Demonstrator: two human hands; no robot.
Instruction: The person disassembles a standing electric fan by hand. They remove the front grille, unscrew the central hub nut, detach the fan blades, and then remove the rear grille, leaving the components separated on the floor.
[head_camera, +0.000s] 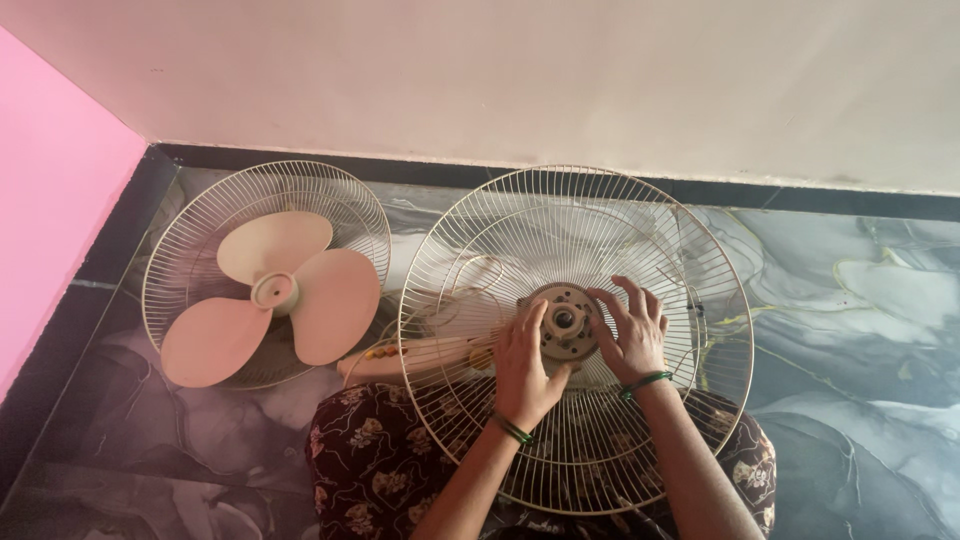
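Much of the fan body (400, 362) lies hidden behind the wire guard (576, 340), only its cream base and coloured buttons showing just beyond the left hand (524, 365); the person's lap in patterned cloth (375, 465) is cut off at the lower edge. The guard stands tilted between both hands, its round hub (563, 321) directly between them. The left hand presses its fingers closed against the hub's near side, and the right hand (630, 330) spreads its fingers over the hub's other side. Well off beyond the left hand, a second guard (180, 260) lies on the marble floor (850, 330) cradling a three-blade propeller (275, 295).
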